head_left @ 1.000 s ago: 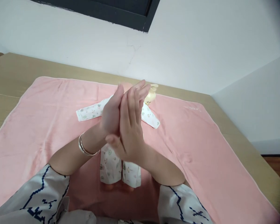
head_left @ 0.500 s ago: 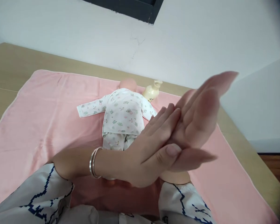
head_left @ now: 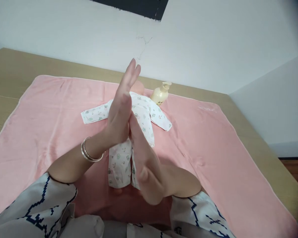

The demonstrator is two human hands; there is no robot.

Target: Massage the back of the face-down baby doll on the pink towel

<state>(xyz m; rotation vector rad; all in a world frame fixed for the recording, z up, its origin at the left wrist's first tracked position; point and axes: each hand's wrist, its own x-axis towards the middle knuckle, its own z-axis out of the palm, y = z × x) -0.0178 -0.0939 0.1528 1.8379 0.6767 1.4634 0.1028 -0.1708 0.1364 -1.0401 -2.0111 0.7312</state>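
Note:
My left hand (head_left: 119,114), with silver bangles (head_left: 85,150) at its wrist, is raised with the fingers stretched out and pointing up. Against its palm lies my right hand (head_left: 146,158), flat and somewhat blurred, its fingers partly hidden. Nothing shows between the two palms. Behind and below them a baby doll in a white printed top (head_left: 144,115) and matching trousers (head_left: 119,165) lies on its back; my hands cover part of its body. Its head (head_left: 138,87) is at the far end. A cream pump bottle (head_left: 160,94) is beside the doll's head.
A pink blanket (head_left: 201,142) is spread under the doll on a wooden table (head_left: 253,138). The table's far edge meets a white wall (head_left: 193,43) with a dark frame (head_left: 144,8) high on it. My patterned sleeves (head_left: 39,205) fill the lower corners.
My hands have slid along each other and swung leftward. The left fingers now rise upward and the right hand has dropped lower. More of the doll's trousers and its right-side sleeve shows.

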